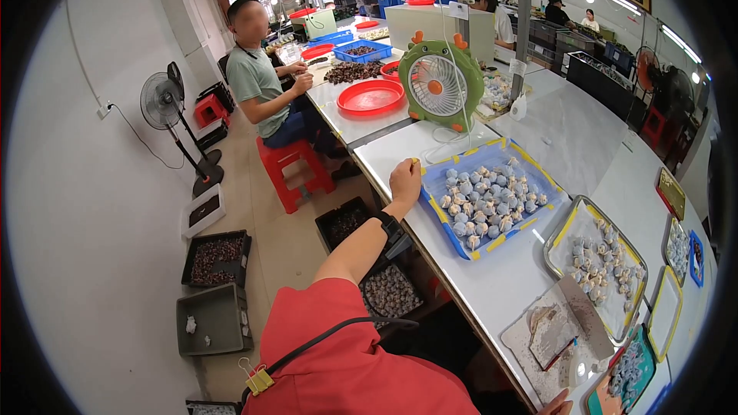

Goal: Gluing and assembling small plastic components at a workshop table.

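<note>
My left hand [405, 184] is closed at the left corner of a shallow blue tray [466, 255] with yellow tape along its rim. Its fingertips meet the rim there, beside a bit of yellow. Inside the tray lie many small round grey-blue pieces [492, 201] with cream-coloured tips. Only part of my right hand [558, 405] shows at the lower edge, beside an open cardboard box [530, 373]; what its fingers do is hidden. A metal tray [550, 250] with similar pieces stands to the right of the blue one.
A green animal-shaped fan [440, 86] stands behind the blue tray, its cable trailing over the table. Beyond it are a red round tray [370, 97] and a seated person [265, 77]. Black crates [217, 259] and a floor fan [184, 127] stand on the left floor.
</note>
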{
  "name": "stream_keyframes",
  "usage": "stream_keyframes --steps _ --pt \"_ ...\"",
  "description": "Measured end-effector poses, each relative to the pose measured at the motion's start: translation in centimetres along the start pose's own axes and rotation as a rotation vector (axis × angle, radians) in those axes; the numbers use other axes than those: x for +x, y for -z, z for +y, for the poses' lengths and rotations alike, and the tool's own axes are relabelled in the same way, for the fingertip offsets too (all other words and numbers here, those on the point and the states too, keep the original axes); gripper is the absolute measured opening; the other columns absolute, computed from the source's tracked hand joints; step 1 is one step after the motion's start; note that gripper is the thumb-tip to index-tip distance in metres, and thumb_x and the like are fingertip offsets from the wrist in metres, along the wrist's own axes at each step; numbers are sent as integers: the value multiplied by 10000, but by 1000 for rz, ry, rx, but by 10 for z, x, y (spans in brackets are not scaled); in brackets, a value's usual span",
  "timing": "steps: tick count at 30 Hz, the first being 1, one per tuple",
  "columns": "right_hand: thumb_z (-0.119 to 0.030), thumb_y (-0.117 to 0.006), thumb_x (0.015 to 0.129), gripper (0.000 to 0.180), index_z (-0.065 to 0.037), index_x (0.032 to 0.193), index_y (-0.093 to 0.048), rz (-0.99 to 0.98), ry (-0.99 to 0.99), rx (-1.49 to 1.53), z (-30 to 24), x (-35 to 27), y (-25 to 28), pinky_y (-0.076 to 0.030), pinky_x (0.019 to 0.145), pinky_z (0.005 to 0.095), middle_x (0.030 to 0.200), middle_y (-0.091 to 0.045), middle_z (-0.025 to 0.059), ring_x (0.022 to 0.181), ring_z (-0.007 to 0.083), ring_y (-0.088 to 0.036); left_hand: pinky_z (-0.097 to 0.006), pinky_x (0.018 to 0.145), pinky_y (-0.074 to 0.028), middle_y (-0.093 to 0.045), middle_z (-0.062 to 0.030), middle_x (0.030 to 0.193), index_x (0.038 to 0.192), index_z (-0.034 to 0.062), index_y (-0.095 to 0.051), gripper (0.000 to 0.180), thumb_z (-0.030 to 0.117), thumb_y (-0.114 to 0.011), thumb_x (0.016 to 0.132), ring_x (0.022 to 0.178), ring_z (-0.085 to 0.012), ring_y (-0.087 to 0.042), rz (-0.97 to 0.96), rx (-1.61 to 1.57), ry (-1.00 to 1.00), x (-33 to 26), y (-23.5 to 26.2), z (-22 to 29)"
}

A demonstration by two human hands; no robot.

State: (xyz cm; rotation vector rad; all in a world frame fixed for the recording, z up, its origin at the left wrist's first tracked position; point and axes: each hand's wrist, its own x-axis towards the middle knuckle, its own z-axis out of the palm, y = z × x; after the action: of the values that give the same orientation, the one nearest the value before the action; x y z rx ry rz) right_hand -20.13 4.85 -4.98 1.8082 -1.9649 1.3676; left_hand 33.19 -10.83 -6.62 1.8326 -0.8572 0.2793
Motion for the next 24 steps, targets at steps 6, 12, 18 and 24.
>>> stream_keyframes --steps 6,12,18,24 --pt "-317 -593 830 501 -78 495 -308 5 17 9 1 0 -2 -299 377 355 442 -293 82 376 233 -301 -397 679 -443 -597 -156 789 879 26 -602 202 203 -523 820 743 -319 -573 11 -25 -6 1 -1 -3" --pt "-301 -601 827 499 -69 495 -310 10 34 22 2 0 -1 -295 382 356 440 -284 86 383 232 -287 -382 682 -439 -576 -125 786 930 27 -587 197 170 -533 806 734 -292 -560 35 -61 1 0 2 3" --pt "-295 -602 828 505 -67 486 -309 32 44 40 4 -1 -3 -291 383 358 438 -283 84 386 235 -278 -375 698 -434 -567 -125 803 964 23 -571 219 163 -536 800 768 -285 -553 34 -48 8 2 -1 -4" --pt "-293 -601 830 495 -56 486 -334 -44 -81 86 1 1 2 -271 383 346 441 -294 74 387 197 -276 -343 655 -454 -584 -113 792 977 14 -577 236 166 -543 801 685 -240 -568 86 -17 -34 2 -4 -9"
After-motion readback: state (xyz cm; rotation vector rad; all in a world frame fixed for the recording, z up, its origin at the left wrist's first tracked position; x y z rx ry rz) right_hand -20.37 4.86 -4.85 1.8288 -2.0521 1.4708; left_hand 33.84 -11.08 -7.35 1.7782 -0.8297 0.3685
